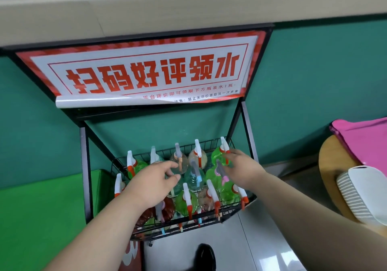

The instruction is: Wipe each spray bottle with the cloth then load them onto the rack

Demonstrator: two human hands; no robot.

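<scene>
Facing a black metal-tube rack (247,124) set against the green wall, we see its red-and-white printed paper sign (146,72) curling loose along the lower edge. Below that, its black wire basket (210,145) is crowded with round-bellied translucent plastic spray bottles (185,202). They stand in rows, some green, some clear, one reddish at the near left.

Our left hand (152,185) reaches in over the middle rows, thumb and forefinger curved toward a clear bottle (182,162); we cannot tell whether they close on it. Our right hand (243,166) is at the far right corner, fingertips and thumb pinching the shoulder of a green bottle (217,157). No cloth shows in either hand.

We judge these bottles light if empty and heavier if filled. Their thin, smooth, springy walls could slip or dent under a squeeze, so the stiff neck under the trigger looks the safer hold. Smallest are the white trigger heads (198,149) with red, orange, pink or blue levers. They are hard moulded plastic, narrow and likely to snag on the wire.
</scene>
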